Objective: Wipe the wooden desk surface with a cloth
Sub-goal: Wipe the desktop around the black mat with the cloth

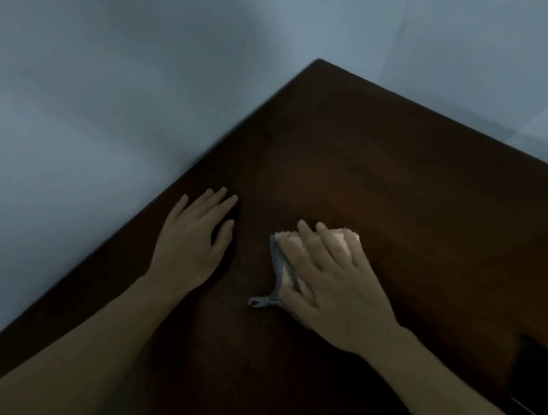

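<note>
Our right hand (pixel 335 284) flat on cloth (pixel 285 260) | left hand (pixel 192 242) spread near desk (pixel 406 189) left edge | risk: cloth bunches, skipping far corner.

Likely home room or small office, dimly lit. Dark brown wooden worktop (pixel 390 173) pushed into corner, its far edges just beside plain pale grey-blue walls (pixel 93 64). Dark flat object (pixel 540 385) at worktop's right edge, cut off by frame, too blurred to identify. Bare walls and wood-grain finish suggest domestic or study setting; cannot tell which.
</note>
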Demonstrator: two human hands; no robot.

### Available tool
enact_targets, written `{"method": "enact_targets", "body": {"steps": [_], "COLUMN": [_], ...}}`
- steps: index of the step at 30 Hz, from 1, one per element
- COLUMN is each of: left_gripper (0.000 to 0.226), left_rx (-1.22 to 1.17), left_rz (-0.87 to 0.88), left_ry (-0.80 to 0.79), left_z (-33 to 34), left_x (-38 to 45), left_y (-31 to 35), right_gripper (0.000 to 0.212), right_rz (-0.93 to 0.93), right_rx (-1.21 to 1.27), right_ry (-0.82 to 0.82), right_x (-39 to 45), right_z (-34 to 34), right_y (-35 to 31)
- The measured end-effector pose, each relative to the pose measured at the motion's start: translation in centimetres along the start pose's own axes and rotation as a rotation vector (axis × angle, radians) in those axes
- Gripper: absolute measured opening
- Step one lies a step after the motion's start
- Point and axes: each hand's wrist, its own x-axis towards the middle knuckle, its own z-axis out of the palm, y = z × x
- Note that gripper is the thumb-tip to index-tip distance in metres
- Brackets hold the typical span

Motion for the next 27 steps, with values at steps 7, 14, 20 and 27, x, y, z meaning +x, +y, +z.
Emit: {"method": "enact_targets", "body": {"steps": [7,14,20,27], "left_gripper": [0.053,0.055,0.055,0.055], "left_rx": [-0.153,-0.033,-0.014,-0.002], "left_rz": [0.088,0.078,0.061,0.059], "left_ry": [-0.08,-0.087,-0.094,-0.085], "left_z": [2.5,3.3,3.1,3.3], "left_x": [2.1,2.2,2.3,2.2], "left_y": [7.2,7.7,8.0,8.0], "right_gripper": [0.074,0.073,0.072,0.075], "right_rz": [0.358,0.455,0.133,0.14], "right_rx": [-0.032,-0.012,0.008,-0.055], "right_ry": [-0.007,-0.026,-0.035,-0.021], "right_x": [5.7,4.6,-3.8,1.1], "right_z": [-3.4,-3.1,-0.5,-2.7], "right_y": [12.7,10.0,2.5,13.2]}}
